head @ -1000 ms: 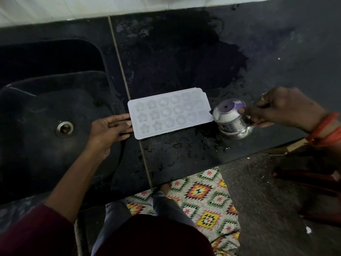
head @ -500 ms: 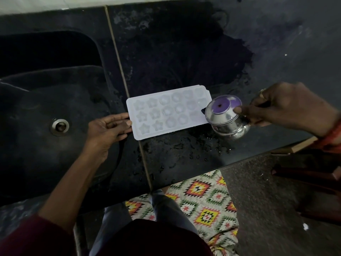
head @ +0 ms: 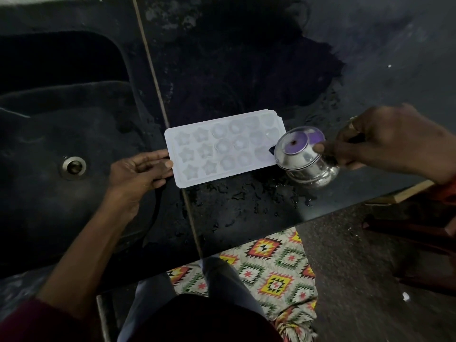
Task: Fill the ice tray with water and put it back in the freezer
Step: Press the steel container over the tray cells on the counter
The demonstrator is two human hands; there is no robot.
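A white ice tray (head: pixel 222 148) with star and round moulds lies flat on the black counter (head: pixel 246 70). My left hand (head: pixel 138 174) holds the tray's left short edge, thumb on top. My right hand (head: pixel 385 141) grips a shiny steel pot (head: pixel 303 156) by its side and tilts its mouth toward the tray's right end, where it overlaps the tray's corner. Water shows inside the pot. Drops of water lie on the counter in front of the tray.
A black sink (head: pixel 49 134) with a steel drain (head: pixel 74 165) is to the left of the tray. A patterned mat (head: pixel 269 272) covers the floor below the counter edge. Dark wooden furniture (head: pixel 419 218) stands at the right.
My right hand has moved the steel pot left, closer over the tray's right end, and tilted it more. My left hand stays at the tray's left edge.
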